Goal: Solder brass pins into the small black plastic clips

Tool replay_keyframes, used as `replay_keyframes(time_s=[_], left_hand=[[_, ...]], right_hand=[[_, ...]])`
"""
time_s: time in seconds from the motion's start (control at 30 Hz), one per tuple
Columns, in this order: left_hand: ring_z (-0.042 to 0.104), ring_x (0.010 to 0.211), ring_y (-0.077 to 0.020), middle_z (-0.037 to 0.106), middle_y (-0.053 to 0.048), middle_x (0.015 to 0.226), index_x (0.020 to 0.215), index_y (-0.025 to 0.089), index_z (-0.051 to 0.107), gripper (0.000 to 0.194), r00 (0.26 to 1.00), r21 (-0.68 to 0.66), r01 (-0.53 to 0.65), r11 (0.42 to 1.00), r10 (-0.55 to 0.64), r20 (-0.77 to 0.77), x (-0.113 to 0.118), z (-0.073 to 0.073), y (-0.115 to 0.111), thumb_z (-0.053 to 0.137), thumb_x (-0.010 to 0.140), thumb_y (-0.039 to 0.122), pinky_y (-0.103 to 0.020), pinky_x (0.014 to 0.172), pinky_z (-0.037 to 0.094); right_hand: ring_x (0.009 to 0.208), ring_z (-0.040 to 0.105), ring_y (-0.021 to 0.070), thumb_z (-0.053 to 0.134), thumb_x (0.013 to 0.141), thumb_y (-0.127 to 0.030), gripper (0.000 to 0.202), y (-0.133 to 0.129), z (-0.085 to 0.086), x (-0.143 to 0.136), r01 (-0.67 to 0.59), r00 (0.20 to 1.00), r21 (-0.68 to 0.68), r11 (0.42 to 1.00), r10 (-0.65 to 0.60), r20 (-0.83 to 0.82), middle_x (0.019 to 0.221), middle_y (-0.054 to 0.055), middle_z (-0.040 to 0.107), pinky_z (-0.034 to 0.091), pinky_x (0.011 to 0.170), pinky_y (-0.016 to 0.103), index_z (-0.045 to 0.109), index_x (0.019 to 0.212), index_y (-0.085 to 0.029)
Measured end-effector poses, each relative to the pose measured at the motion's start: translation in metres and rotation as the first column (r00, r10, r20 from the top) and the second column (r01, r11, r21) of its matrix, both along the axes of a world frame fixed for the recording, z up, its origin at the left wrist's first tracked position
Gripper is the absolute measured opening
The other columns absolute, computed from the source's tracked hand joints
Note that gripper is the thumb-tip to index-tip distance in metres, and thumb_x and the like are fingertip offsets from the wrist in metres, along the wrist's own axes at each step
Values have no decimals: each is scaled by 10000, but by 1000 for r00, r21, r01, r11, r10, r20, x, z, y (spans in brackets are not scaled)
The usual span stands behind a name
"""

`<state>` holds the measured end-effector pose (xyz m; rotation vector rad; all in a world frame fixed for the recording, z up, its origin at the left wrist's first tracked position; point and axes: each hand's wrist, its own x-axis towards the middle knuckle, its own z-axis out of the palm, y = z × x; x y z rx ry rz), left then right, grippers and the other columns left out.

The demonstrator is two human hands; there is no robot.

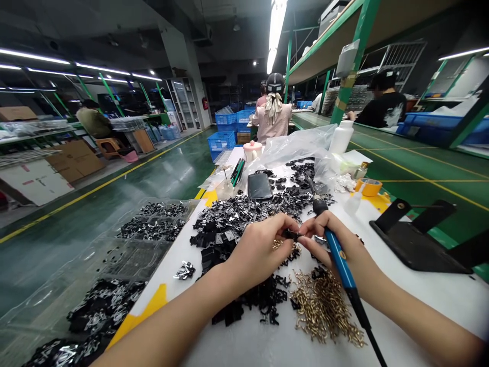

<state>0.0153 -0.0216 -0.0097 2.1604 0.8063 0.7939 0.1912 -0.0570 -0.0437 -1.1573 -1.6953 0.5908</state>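
My left hand pinches a small black plastic part between thumb and fingers above the white table. My right hand meets it at the fingertips and also holds a blue-handled soldering iron, its tip pointing away and its cord trailing toward me. A heap of small brass pins lies just below my hands. Black plastic parts are piled beyond and under them.
A phone, a clear plastic bag, a white bottle, a tape roll and a black stand sit on the table. Clear trays of black parts lie at left. Other people sit at benches farther back.
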Motion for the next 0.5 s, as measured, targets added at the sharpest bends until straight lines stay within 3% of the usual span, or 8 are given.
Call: replay_keyframes(time_s=[0.17,0.33,0.5], left_hand=[[467,599,-75,529,-12,833,901,178,524,153,981,-258,-60,964,105,165,-2,1,9,546,750,156,-218,576,405],[570,680,-103,561,-37,899,893,178,519,243,931,-439,-142,887,271,245,-8,3,24,636,680,169,-247,656,447],[618,740,-137,569,-43,924,891,179,526,271,904,-481,-170,860,330,270,-10,6,26,653,653,155,-285,735,474]], right_hand=[[635,532,135,490,860,-414,245,1,6,9,21,999,-10,1000,-22,-37,771,24,595,429,569,272,383,751,-222],[661,546,155,388,873,-529,342,1,15,19,-41,986,46,998,48,-162,720,23,561,454,584,291,515,972,-227],[697,543,153,477,871,-391,207,0,15,25,-30,979,72,997,44,-198,728,18,564,434,592,281,603,933,-240]])
